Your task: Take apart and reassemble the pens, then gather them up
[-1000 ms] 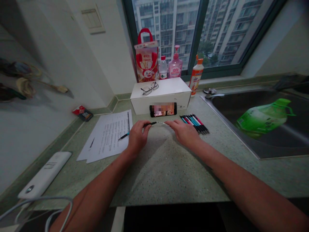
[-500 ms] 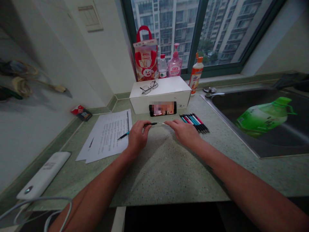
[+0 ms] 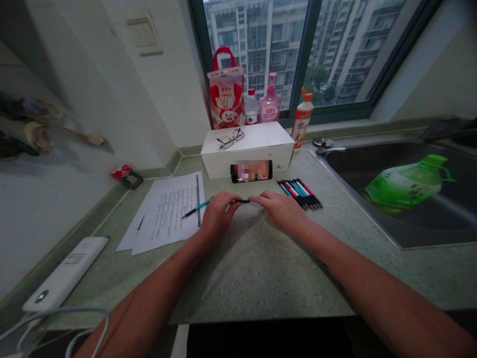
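1. Both hands sit together on the green counter (image 3: 261,268), dead centre, knuckles up.
2. The left hand (image 3: 218,216) has its fingers curled tight around a pen (image 3: 203,204). The teal barrel runs out of the fist toward 10 o'clock, and its dark end lies over the edge of the papers (image 3: 164,211).
3. The right hand (image 3: 281,211) has its fingers bent and its fingertips pinched on the pen's dark front end at 9 o'clock of the hand. Only a short black stretch of the pen shows between the two hands.
4. So the pen is held at both ends, lying almost flat just above the counter.
5. At 1 o'clock of the right hand lies a row of pens (image 3: 300,191), side by side and touching, in teal, red and black, all apart from the hand.
6. At 12 o'clock of the hands, a phone (image 3: 251,170) leans on its long edge against a white box (image 3: 248,149).
7. Glasses (image 3: 231,138) rest on top of the box, on its left part.
8. Behind the box, along the window, stand a red bag (image 3: 227,92), a small bottle (image 3: 252,107), a pink pump bottle (image 3: 270,102) and an orange-capped bottle (image 3: 302,119).
9. At 3 o'clock is the sink (image 3: 372,221), with a green bottle (image 3: 404,184) lying on its side in it.
10. At 8 o'clock a white power bank (image 3: 65,273) lies near the counter's edge, with a cable (image 3: 55,323) looped just below it.
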Available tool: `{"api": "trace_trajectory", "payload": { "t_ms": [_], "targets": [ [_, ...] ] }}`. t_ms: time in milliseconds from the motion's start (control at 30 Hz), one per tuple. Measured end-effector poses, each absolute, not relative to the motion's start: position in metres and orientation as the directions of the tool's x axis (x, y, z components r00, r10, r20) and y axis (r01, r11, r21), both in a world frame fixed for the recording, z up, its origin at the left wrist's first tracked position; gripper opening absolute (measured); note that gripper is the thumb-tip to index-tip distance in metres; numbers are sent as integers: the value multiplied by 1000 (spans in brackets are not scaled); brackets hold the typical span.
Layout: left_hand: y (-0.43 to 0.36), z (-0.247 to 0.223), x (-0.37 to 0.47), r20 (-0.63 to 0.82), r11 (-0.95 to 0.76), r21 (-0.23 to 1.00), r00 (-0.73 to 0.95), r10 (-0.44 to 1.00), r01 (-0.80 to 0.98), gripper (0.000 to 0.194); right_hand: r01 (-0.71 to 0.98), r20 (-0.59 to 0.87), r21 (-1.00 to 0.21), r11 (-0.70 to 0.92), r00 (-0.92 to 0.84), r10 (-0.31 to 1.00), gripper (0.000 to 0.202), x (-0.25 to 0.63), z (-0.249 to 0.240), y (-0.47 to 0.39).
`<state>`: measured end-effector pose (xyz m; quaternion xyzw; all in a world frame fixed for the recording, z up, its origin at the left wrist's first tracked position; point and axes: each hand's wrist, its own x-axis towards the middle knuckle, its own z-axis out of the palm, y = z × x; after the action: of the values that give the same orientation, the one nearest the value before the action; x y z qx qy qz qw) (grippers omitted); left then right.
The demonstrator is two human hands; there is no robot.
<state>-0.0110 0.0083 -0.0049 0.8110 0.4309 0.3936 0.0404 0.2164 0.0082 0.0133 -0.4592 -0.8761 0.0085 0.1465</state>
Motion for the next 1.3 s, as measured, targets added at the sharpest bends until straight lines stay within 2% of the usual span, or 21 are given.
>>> {"api": "trace_trajectory", "payload": {
  "t_ms": [100, 200, 333, 500, 767, 867, 1000, 1133, 1300],
  "targets": [
    [7, -7, -9, 557, -608, 457, 324, 765, 650, 8, 771, 283, -243, 589, -524, 803, 47, 215, 9, 10],
    [7, -4, -8, 461, -505, 577, 254, 850, 642, 10, 756, 288, -342, 559, -482, 828, 29, 213, 6, 11],
    [7, -1, -7, 341, -400, 697, 215, 915, 595, 14, 764, 263, -366, 531, -462, 847, 21, 211, 6, 12],
    [7, -5, -8, 457, -516, 633, 259, 851, 577, 7, 756, 236, -403, 517, -460, 856, 21, 211, 7, 10],
    [7, -7, -9, 613, -693, 496, 354, 706, 523, 8, 724, 201, -462, 512, -476, 856, 23, 208, 5, 9],
    [7, -9, -7, 585, -658, 543, 327, 742, 521, 10, 730, 184, -470, 496, -469, 864, 24, 207, 5, 8],
    [5, -10, -5, 461, -505, 673, 227, 858, 541, 29, 731, 187, -484, 480, -449, 874, 25, 207, 9, 8],
    [4, -6, -4, 317, -375, 720, 205, 926, 584, 15, 741, 179, -472, 478, -451, 875, 24, 208, 10, 7],
    [4, -4, -5, 424, -489, 688, 249, 871, 536, 10, 743, 158, -474, 472, -455, 876, 25, 207, 10, 7]
  ]
}}
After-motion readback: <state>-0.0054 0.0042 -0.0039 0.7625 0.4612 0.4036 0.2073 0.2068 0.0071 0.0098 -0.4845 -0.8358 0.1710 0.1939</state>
